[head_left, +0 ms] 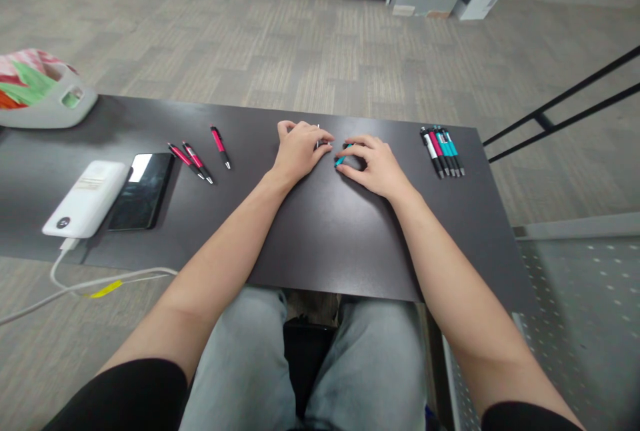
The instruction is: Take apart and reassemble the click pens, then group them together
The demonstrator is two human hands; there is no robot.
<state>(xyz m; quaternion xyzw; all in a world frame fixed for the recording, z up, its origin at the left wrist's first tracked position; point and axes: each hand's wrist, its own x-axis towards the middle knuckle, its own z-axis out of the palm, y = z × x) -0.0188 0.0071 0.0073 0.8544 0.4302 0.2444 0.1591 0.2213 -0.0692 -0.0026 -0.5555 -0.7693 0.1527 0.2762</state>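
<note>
In the head view, a teal pen point(341, 161) is held between thumb and fingers of the right hand point(377, 163), left of the pen row point(444, 149). Farther left of that row, the left hand point(297, 152) is curled by a slim white sliver point(317, 145); whether this is gripped cannot be told. If the pen is pinched too loosely, it could be rolled away over the smooth tabletop point(340, 237); the row could be scattered by a sideways brush. Far left of the row, a white plastic basket point(50, 116) is filled with multicoloured items point(30, 81) (possibly wrappers, though not clearly shown).
</note>
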